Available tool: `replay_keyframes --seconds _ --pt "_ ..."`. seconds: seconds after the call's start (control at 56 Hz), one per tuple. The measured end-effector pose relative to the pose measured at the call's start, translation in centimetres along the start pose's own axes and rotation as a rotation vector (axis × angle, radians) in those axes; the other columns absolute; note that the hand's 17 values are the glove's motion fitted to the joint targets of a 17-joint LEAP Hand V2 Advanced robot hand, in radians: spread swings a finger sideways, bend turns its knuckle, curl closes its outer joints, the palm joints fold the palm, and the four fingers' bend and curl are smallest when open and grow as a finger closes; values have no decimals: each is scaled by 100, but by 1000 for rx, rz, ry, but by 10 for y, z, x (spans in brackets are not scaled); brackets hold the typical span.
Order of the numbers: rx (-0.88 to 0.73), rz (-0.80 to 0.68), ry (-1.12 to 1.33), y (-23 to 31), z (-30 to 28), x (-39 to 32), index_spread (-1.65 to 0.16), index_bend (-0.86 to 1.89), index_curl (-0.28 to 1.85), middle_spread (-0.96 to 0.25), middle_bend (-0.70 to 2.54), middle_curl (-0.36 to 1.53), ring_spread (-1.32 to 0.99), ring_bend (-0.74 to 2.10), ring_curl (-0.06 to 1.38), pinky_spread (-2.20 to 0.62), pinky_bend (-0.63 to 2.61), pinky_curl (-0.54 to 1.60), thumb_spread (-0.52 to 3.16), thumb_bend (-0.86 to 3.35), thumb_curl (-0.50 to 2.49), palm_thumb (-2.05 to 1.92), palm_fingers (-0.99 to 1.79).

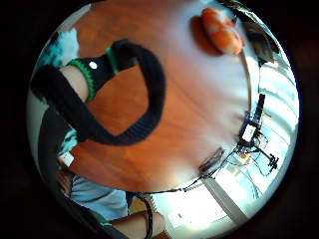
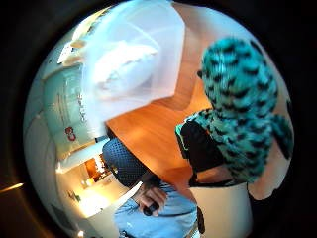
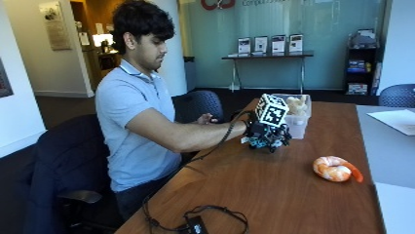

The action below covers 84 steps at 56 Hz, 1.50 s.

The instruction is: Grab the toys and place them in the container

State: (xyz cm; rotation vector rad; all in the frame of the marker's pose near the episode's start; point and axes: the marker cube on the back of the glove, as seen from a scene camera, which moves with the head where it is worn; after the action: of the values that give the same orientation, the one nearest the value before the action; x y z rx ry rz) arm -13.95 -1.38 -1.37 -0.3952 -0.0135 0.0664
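Seated person at a long brown wooden tabletop [image 3: 279, 190], seen from the outside view. The black-gloved right hand [image 3: 264, 134] is extended over the tabletop, just in front of a clear plastic container [image 3: 297, 122] that stands toward the far end of the tabletop. The hand's grip is curled round a teal plush toy with black markings [image 3: 267, 142], which shows below the glove, close above the wood; whether it touches the surface cannot be told.

In the thumb side palm view the teal plush toy [image 2: 237, 94] fills much of the field beside the glove [image 2: 200, 148], with the translucent container [image 2: 136, 59] beyond it on the wood; a pale, cream-coloured soft toy [image 2: 121, 67] shows through the container wall. The same cream toy [image 3: 297, 104] rises above the container rim in the outside view.

An orange-and-white plush shrimp [image 3: 334, 168] lies on the tabletop to the right of the hand and nearer to the camera, well apart from both hand and container. The little finger side palm view shows this shrimp [image 1: 222, 31] on the bare wood [image 1: 199, 99], beyond the black strap [image 1: 119, 99] of the glove.

The person's bare left hand [image 3: 206, 118] is held near the tabletop's left edge. A black cable [image 3: 207, 214] lies coiled on the near end of the tabletop.
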Motion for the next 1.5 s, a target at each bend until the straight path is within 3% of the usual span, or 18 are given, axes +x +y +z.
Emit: replay_keyframes --seconds 0.071,0.143,0.161,0.179,0.232,0.518,0.804,1.089,1.304,1.357,1.411,1.5 --pt "23 -39 2 -2 15 -1 -29 3 19 4 13 23 0 25 32 -5 138 44 146 3 36 8 -14" --pt "170 -122 -70 -6 21 -10 -29 1 12 5 21 24 -8 71 42 -22 144 43 164 16 39 27 44" --pt "209 -135 -78 -6 20 -10 -29 -2 10 5 19 24 -9 72 38 -24 145 41 164 18 39 29 40" --pt "242 -145 -84 -6 18 -9 -29 6 11 4 26 26 -11 82 43 -25 143 41 166 24 42 39 59" --pt "310 -167 -115 -2 9 -3 -29 15 13 2 29 28 -15 92 47 -29 136 40 158 33 50 58 71" --pt "400 -143 -175 6 -68 12 -28 25 24 -2 31 35 -24 95 56 -35 118 39 124 35 71 86 83" --pt "440 -266 -150 -18 -177 -85 -28 20 29 -3 25 38 -27 90 56 -36 116 40 104 30 81 89 85" --pt "373 -416 -186 -59 -198 -201 -29 17 32 -3 19 40 -27 86 56 -36 117 42 103 31 86 91 84" --pt "281 -484 -315 -66 -184 -208 -29 14 33 -2 15 40 -26 85 57 -34 123 44 114 37 87 93 76" --pt "184 -505 -350 -71 -176 -219 -29 6 31 0 9 38 -24 79 57 -34 134 47 127 35 81 82 42" --pt "133 -513 -354 -72 -171 -223 -30 18 36 3 12 37 -15 50 55 -25 134 50 136 24 70 58 -19" --pt "196 -462 -286 -68 -176 -193 -30 15 32 4 13 33 -9 27 42 -14 122 42 144 13 59 35 -20"
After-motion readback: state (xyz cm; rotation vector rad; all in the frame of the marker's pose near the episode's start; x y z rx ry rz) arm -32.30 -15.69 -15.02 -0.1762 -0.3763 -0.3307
